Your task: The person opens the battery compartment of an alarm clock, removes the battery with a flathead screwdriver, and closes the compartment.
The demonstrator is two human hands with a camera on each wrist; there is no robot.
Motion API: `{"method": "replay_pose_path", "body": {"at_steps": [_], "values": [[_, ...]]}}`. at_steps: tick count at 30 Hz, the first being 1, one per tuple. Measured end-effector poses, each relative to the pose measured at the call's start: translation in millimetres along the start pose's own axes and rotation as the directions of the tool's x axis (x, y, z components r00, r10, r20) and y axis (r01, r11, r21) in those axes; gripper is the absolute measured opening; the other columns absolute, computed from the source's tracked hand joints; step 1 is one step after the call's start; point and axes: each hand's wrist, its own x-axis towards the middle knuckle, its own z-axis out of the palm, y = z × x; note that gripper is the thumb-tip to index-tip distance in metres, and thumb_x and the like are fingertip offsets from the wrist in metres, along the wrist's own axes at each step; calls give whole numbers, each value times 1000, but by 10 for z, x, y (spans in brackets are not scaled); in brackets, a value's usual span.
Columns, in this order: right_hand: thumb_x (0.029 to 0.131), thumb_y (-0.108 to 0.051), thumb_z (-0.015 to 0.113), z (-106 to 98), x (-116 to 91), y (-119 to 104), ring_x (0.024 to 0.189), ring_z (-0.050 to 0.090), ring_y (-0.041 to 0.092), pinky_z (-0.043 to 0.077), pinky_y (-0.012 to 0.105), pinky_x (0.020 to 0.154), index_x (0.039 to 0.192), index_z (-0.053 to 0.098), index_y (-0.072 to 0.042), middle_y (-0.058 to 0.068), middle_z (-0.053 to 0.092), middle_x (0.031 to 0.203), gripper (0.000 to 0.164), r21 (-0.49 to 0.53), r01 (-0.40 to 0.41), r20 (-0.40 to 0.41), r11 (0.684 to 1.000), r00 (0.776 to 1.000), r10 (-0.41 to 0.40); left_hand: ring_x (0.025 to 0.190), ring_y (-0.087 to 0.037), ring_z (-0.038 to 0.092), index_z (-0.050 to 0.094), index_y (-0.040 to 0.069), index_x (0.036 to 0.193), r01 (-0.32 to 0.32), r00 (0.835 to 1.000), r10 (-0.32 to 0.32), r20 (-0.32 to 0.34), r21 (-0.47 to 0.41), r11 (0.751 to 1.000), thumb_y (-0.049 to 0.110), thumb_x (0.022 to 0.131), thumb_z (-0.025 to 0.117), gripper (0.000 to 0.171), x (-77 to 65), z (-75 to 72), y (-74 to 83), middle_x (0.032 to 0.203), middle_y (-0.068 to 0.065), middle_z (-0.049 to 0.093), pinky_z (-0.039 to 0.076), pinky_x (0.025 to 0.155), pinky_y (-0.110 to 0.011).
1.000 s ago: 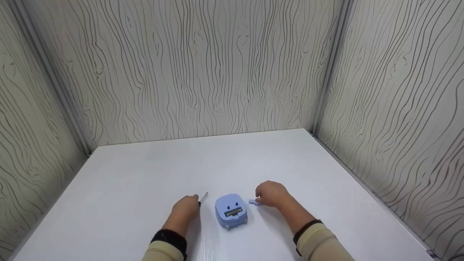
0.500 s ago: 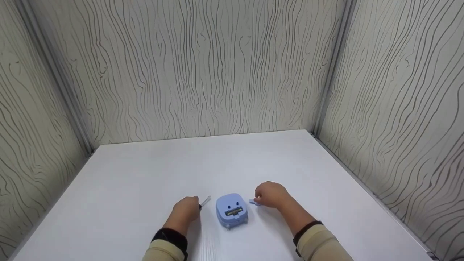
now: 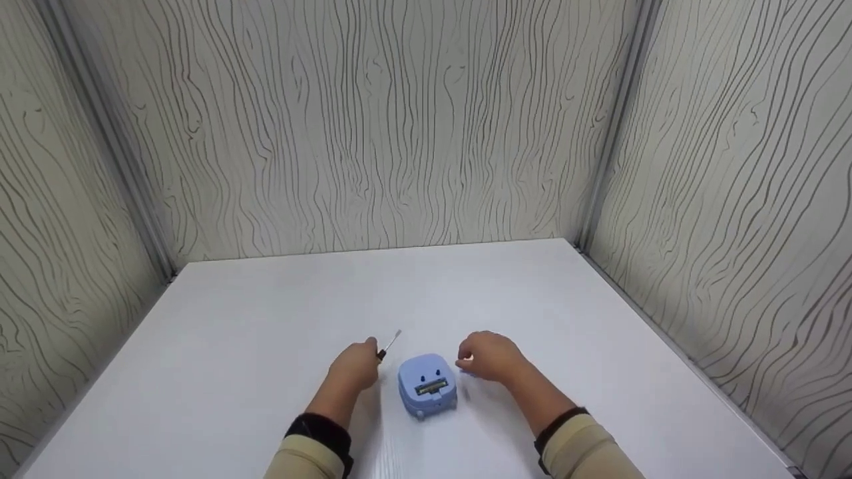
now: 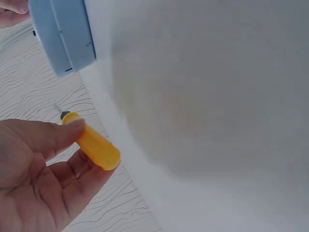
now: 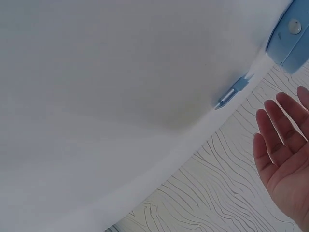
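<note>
Plainly, the head view shows a blue box (image 3: pixel 426 382) standing on the white desk (image 3: pixel 333 293), its upper face bearing two dark marks and a slot. To the left of the box, apart from it, the left hand (image 3: pixel 356 366) holds a screwdriver (image 3: pixel 391 340) whose shaft points away from the person, past the box's far left corner. Just to the right of the box is the right hand (image 3: pixel 492 357), which largely covers a small blue piece. Patterned panels (image 3: pixel 386 133) rise behind the box, beyond the desk.

The left wrist view confirms the grasp: thumb and fingers pinch the screwdriver's yellow handle (image 4: pixel 95 146), clear of the box.

In the right wrist view, the right hand's fingers are extended and released, with nothing in them. The small blue piece (image 5: pixel 233 92) lies on the desk near the box, touching neither box nor hand.
</note>
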Motion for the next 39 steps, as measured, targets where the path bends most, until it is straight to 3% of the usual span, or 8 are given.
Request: {"method": "replay_pose_path", "body": {"at_steps": [4, 9, 14, 19, 29, 39], "values": [[99, -25, 72, -19, -3, -61, 118, 69, 32, 56, 51, 107, 110, 80, -9, 10, 76, 115, 20, 30, 12, -23, 999, 1000, -11, 124, -39, 67, 53, -4, 144, 17, 1000, -17, -9, -29, 999, 0, 99, 64, 47, 29, -30, 76, 125, -26, 68, 55, 110, -51], [99, -26, 72, -40, -4, -151, 118, 69, 32, 57, 51, 106, 117, 77, -10, 9, 76, 117, 24, 75, 33, -28, 997, 999, -31, 110, -36, 69, 55, -3, 136, -12, 999, 8, -53, -74, 997, -3, 95, 66, 42, 28, -25, 141, 113, -23, 68, 58, 103, -50], [98, -26, 74, -91, -8, -222, 109, 69, 28, 60, 50, 99, 125, 74, -9, 9, 75, 115, 31, 195, 45, -28, 980, 999, -41, 105, -33, 69, 57, 1, 128, -34, 997, 23, -78, -132, 991, -5, 93, 69, 38, 7, -26, 241, 109, -19, 66, 60, 100, -49], [98, -26, 75, -131, -8, -292, 114, 70, 29, 62, 49, 97, 131, 71, -12, 10, 75, 120, 36, 305, 50, -19, 951, 999, -46, 109, -34, 69, 58, 4, 125, -59, 995, 41, -91, -199, 978, -4, 95, 68, 33, -12, -14, 363, 113, -19, 66, 59, 103, -51], [98, -24, 75, -106, -38, -428, 119, 70, 36, 61, 54, 101, 156, 49, -16, 15, 73, 128, 64, 403, 105, -33, 909, 994, -100, 116, -41, 69, 53, -1, 126, -190, 974, 133, -184, -344, 920, -3, 97, 65, 32, 1, 27, 505, 120, -26, 67, 58, 101, -55], [100, -15, 70, -66, -40, -474, 113, 72, 35, 61, 55, 98, 156, 47, -14, 14, 76, 119, 60, 387, 158, -69, 908, 987, -143, 115, -39, 70, 52, 2, 125, -167, 980, 91, -177, -483, 860, 3, 97, 70, 33, -4, 34, 554, 125, -26, 69, 63, 94, -50]]}}
